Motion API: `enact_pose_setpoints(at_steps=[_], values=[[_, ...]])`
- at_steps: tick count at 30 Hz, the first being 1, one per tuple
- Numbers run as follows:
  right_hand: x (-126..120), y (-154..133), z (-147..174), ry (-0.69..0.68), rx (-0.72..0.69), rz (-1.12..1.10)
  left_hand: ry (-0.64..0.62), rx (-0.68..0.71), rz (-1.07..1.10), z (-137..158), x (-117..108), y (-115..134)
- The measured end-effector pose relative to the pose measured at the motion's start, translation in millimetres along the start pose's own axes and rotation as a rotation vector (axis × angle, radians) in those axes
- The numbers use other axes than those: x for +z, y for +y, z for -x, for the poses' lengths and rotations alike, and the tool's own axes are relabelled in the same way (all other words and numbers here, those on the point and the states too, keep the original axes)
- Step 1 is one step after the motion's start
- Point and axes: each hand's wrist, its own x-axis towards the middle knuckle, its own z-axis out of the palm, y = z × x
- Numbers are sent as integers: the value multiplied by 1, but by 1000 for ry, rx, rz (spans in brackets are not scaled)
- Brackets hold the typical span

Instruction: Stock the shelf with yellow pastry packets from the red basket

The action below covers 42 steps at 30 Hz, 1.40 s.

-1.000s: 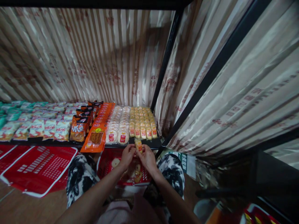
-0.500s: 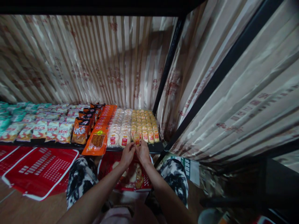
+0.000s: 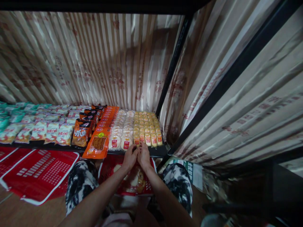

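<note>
My left hand (image 3: 130, 156) and my right hand (image 3: 143, 156) meet at the shelf's front edge with fingers bent close together. Their fingertips press at the lower end of a small yellow snack packet (image 3: 136, 139) with a red label, at the front of its row. Beside it stand more yellow packets (image 3: 153, 139) in rows running back. To the left are clear-wrapped round white crackers (image 3: 115, 142) with red labels. Below my wrists sits a red basket (image 3: 151, 186) holding several wrapped snacks. My fingers partly hide the packet's bottom.
Farther left on the black shelf (image 3: 159, 153) lie orange bags of stick snacks (image 3: 96, 148), dark orange bags (image 3: 81, 134) and white snack bags (image 3: 65, 134). Another red basket (image 3: 44, 170) rests on the floor. Black posts (image 3: 174, 66) and striped curtains (image 3: 94, 63) enclose the shelf.
The yellow packet, raised between my fingertips before, now sits lower and level with the front of its row. My hands stay close together; the view has shifted slightly.
</note>
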Motion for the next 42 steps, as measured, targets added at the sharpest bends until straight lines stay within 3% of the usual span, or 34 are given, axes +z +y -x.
enact_pose_setpoints(at_steps=[8, 18, 29, 35, 39, 42], values=[[-1, 1, 8, 29, -10, 14, -32, 9, -184, 8, 3, 5], [1, -2, 9, 4, -4, 32, -59, 10, -143, 6, 4, -7], [0, -4, 13, 21, -66, 25, -9, 95, -187, 7, 5, -16], [-15, -6, 29, 100, -136, 36, 48, 254, -299, 22, -1, -29], [-23, 4, 50, 61, -147, 59, -119, 258, -432, 43, -4, -45], [-19, 20, 64, 0, -81, 109, -261, 146, -520, 53, -1, -62]])
